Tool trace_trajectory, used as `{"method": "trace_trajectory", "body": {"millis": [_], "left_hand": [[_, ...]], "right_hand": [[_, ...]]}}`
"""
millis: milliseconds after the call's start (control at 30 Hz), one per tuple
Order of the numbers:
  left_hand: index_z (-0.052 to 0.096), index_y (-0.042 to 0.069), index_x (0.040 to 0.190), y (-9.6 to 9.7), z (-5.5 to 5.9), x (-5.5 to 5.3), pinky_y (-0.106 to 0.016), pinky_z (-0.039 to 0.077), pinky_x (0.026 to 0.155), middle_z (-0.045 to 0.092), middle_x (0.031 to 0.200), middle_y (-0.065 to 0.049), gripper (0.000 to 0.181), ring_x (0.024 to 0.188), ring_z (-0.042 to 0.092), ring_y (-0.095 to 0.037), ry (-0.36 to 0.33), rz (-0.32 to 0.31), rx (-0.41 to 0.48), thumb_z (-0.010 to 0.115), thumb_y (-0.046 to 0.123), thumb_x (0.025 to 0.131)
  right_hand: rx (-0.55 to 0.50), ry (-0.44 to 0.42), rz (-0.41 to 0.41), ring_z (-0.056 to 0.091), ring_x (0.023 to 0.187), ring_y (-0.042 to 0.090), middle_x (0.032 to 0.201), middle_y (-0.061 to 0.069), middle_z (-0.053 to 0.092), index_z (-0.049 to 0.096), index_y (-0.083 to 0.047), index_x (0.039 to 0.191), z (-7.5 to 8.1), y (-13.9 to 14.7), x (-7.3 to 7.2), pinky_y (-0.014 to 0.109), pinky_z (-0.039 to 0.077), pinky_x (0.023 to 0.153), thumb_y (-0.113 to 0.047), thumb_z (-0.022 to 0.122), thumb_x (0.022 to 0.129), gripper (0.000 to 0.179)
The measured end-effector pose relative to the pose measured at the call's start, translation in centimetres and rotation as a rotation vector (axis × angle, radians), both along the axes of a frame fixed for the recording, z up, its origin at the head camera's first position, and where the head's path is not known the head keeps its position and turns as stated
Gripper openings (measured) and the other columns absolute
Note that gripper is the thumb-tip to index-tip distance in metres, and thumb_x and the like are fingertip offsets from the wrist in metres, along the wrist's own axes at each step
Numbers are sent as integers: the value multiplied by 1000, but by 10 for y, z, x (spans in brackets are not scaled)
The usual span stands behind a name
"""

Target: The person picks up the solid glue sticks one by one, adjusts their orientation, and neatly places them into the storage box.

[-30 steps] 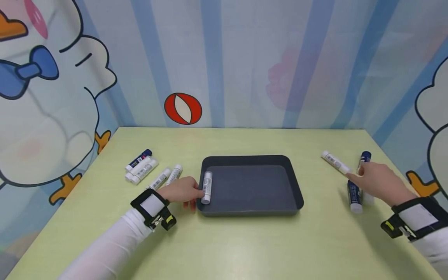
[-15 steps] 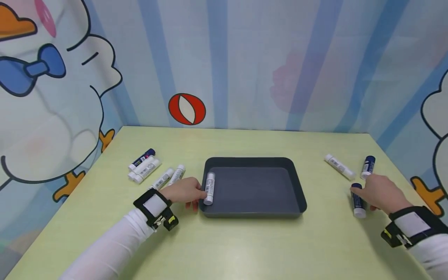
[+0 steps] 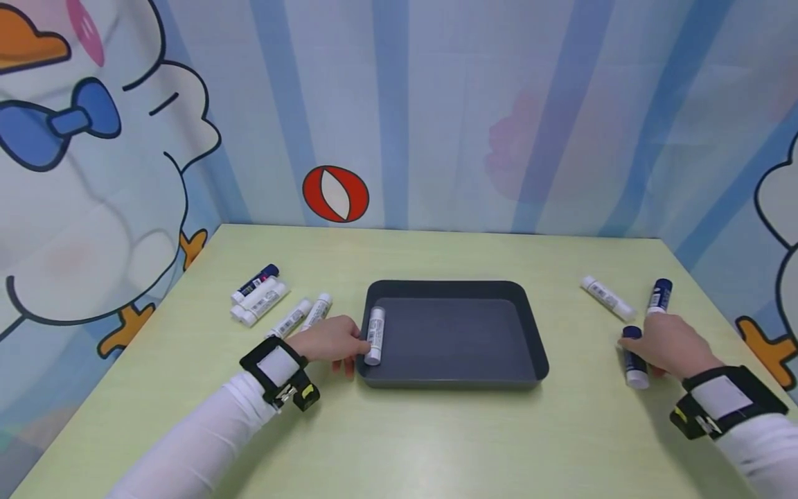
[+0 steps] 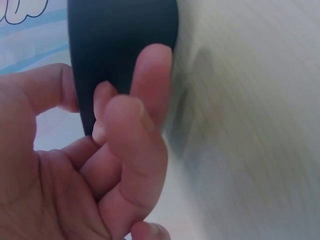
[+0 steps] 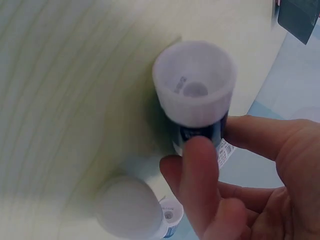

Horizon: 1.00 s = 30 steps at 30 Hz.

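Note:
My left hand pinches the left rim of a dark grey tray. In the left wrist view its thumb lies on one side of the tray wall and the fingers on the other. A white glue stick lies inside the tray along that left side. At the right, my right hand pinches a dark blue glue stick with a white base, between thumb and fingers. The right wrist view shows its hollow white base facing the camera. A blurred round white end sits beside the fingers.
Behind the right hand lie another dark blue glue stick and a white glue stick. Several more, mostly white glue sticks, lie at the left. A striped cartoon backdrop stands behind the yellow table.
My right hand has come down and slightly left, and its fingers have closed on the dark blue glue stick. The left hand keeps its hold on the tray. The head view has shifted slightly.

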<state>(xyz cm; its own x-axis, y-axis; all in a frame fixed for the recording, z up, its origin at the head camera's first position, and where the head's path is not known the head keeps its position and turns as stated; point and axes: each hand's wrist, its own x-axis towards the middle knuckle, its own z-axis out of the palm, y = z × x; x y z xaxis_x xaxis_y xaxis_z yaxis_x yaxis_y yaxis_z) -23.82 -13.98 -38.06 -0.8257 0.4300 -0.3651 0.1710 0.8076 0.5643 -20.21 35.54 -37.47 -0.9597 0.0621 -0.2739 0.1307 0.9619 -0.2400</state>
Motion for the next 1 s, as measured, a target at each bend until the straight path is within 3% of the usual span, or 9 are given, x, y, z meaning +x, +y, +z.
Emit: {"method": "trace_trajectory", "body": {"millis": [400, 667, 1000], "left_hand": [[56, 6, 69, 0, 1, 0, -25, 35, 46, 61, 59, -1, 27, 48, 55, -18, -5, 5, 10, 52, 26, 87], [56, 6, 69, 0, -1, -1, -24, 34, 46, 61, 59, 0, 27, 48, 55, -18, -9, 9, 1, 52, 26, 87], [56, 6, 69, 2, 1, 1, -24, 34, 45, 61, 58, -1, 26, 46, 54, -18, -19, 8, 4, 52, 24, 86]], "right_hand": [[18, -5, 35, 52, 47, 17, 57, 7, 49, 48, 1, 73, 0, -6, -5, 30, 41, 46, -35, 56, 85, 39], [-33, -8, 29, 52, 47, 17, 57, 6, 50, 50, 2, 73, -1, -7, -7, 30, 42, 46, -31, 55, 85, 35], [-92, 81, 101, 55, 51, 18, 58, 4, 51, 51, -2, 72, 36, -26, -15, 32, 41, 49, -38, 54, 87, 40]]}}
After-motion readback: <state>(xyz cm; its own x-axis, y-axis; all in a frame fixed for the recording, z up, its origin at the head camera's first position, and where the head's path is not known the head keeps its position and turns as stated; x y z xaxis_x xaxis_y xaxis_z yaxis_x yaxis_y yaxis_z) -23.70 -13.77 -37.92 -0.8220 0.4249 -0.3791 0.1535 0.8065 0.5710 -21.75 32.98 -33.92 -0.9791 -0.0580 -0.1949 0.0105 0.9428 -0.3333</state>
